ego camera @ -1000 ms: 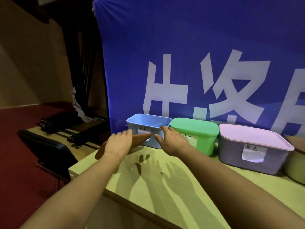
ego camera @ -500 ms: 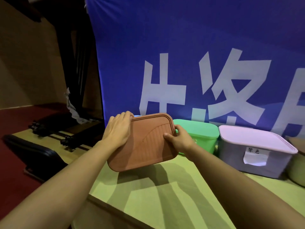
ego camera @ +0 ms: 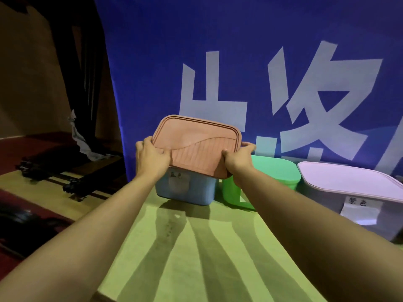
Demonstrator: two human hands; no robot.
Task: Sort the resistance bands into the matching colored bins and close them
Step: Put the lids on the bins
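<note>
Both hands, left hand (ego camera: 152, 159) and right hand (ego camera: 238, 159), pinch the terracotta lid (ego camera: 196, 147) by opposite edges, fingers curled underneath, tilting it to seat squarely over the blue bin (ego camera: 185, 188).

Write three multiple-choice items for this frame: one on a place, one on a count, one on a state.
1. Where is the brown lid?
A. Flat on the table
B. Held over the blue bin
C. On the purple bin

2. How many bins already have lids on?
A. Two
B. None
C. Four

3. How is the brown lid held?
A. By the left hand alone
B. Loose, with no hand on it
C. By both hands, one at each side

Answers:
1 B: the lid hangs tilted above the blue bin, whose front wall shows below it.
2 A: the green bin and the purple bin are both covered.
3 C: the left hand grips the lid's left edge and the right hand grips its right edge.
</note>
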